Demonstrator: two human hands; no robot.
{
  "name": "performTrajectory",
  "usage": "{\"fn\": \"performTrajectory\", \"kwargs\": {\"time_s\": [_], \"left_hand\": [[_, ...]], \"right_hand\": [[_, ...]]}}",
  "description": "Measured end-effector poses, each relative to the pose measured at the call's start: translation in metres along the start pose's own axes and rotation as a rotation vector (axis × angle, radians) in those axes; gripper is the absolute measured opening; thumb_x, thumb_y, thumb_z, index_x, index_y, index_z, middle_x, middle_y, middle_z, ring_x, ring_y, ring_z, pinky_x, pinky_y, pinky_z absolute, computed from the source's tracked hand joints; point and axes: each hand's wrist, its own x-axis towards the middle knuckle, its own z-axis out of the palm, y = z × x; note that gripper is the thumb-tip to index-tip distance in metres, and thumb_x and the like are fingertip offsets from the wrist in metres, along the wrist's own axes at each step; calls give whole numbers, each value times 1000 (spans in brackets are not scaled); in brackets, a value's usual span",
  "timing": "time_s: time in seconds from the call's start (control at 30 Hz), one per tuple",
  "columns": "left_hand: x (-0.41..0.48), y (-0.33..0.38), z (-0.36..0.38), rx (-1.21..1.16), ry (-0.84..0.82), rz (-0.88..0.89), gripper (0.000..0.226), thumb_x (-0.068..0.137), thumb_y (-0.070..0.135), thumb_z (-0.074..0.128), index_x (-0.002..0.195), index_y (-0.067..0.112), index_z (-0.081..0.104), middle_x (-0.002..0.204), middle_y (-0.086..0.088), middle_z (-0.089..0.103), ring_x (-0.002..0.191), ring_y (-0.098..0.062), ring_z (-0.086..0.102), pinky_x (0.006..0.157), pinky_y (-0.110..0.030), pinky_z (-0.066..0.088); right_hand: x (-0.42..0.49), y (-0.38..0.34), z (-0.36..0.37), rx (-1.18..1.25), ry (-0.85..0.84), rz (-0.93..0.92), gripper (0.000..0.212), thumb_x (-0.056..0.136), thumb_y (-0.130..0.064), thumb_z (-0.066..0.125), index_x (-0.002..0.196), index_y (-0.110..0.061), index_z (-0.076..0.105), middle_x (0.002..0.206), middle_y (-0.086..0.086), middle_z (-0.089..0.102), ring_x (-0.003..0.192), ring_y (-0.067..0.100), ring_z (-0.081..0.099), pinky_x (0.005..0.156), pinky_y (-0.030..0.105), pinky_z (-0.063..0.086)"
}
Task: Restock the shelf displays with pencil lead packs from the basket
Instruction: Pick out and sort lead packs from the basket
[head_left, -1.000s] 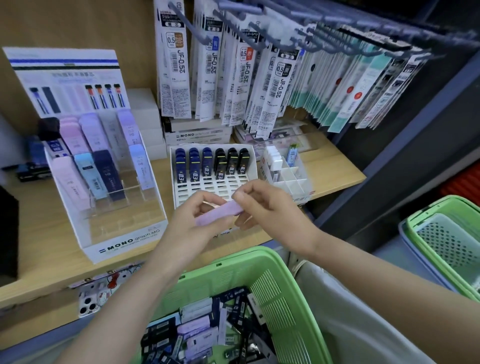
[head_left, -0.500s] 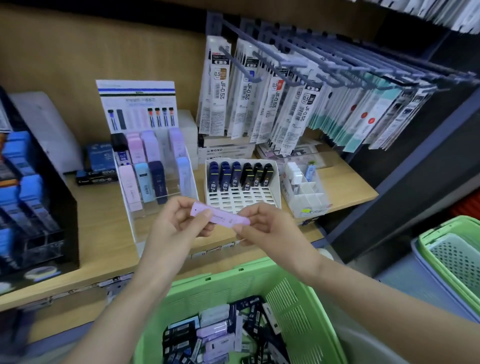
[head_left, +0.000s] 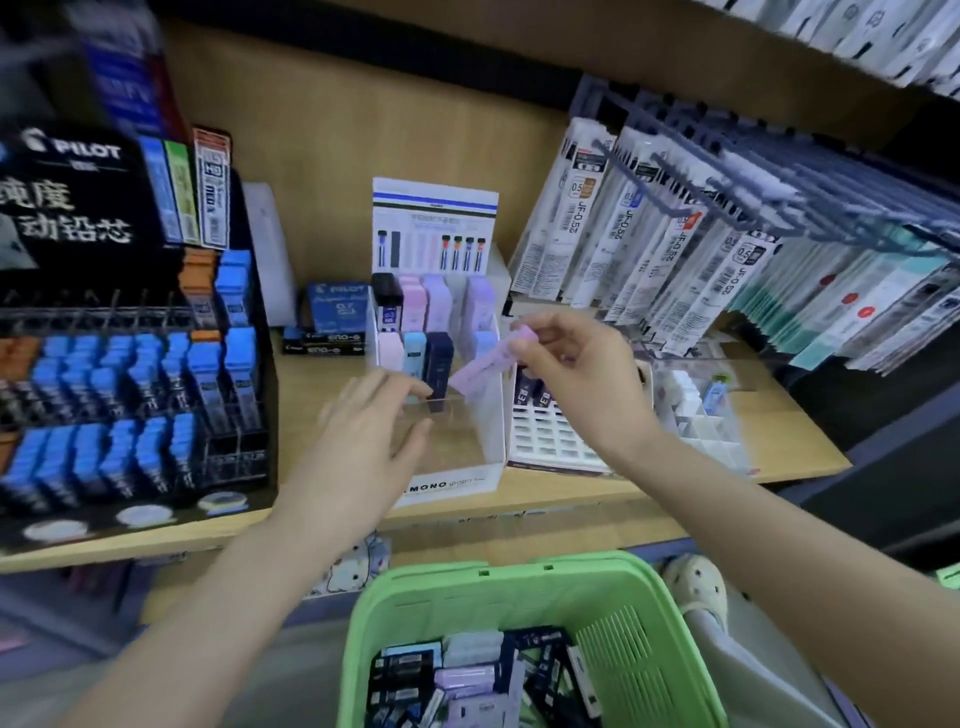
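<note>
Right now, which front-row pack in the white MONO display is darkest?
The navy plastic lead pack, third from left beside the light-blue pack; every other front-row pack is pastel.

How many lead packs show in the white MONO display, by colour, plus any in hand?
Black plastic lead pack: 1
Pink packs: 2
Lavender packs: 2
Light blue packs: 2
Navy pack: 1
Lavender pack held by right hand: 1
Total: 9

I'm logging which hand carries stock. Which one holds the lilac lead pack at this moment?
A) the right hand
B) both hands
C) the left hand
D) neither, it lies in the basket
A: the right hand pinches the lilac pack in its fingers, while the left hand is open by the MONO display, apart from the pack.
</note>
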Motion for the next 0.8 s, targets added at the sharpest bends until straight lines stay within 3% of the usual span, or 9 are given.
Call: {"fn": "performTrajectory", "kwargs": {"time_s": [0.1,0.2,0.33,0.43,0.53,0.63,0.8], "left_hand": [[2,-10,-1,166,-56,119,23,89,17,59,112,14,60,106,3,55,101,-19,51,90,-36,41],[5,-22,5,349,-101,255,29,79,13,70,107,12,63,101,-1,60,95,-22,59,80,-35,47],[7,-34,5,459,-115,367,34,65,12,78,96,11,65,95,-3,62,92,-21,60,80,-29,44],[-2,-42,4,536,-136,451,34,62,10,80,94,9,67,103,-8,64,104,-26,61,89,-31,35],[-14,-52,4,572,-139,529,22,69,9,74,91,9,69,106,-9,65,120,-26,48,99,-34,31],[-23,-57,4,592,-181,565,28,65,13,78,92,8,71,104,-8,66,123,-24,40,102,-35,31],[-35,-54,4,594,-242,560,40,61,15,78,100,10,70,101,-4,67,118,-24,56,100,-34,31]], "right_hand": [[15,1,8,-131,-11,-67,8,90,-15,61,90,-23,62,79,-11,63,71,-5,54,67,11,45],[24,2,14,-200,-28,-113,6,90,-14,61,96,-14,63,80,-15,60,72,-12,52,66,5,41],[30,-2,24,-168,-73,-142,2,90,-14,61,91,-15,63,79,-16,59,71,-8,52,68,9,45],[32,-6,35,-150,-110,-164,3,88,-14,63,89,-17,63,79,-17,58,74,-5,53,68,8,44],[33,-8,48,-181,-163,-189,5,87,-12,64,92,-11,66,77,-15,58,76,3,56,69,10,45],[32,-8,61,-224,-243,-200,8,86,-10,66,94,-10,66,77,-9,60,71,6,56,71,10,45],[32,-2,75,-342,-370,-212,13,85,-7,66,97,-9,61,79,-8,58,76,9,57,79,27,49]]}}
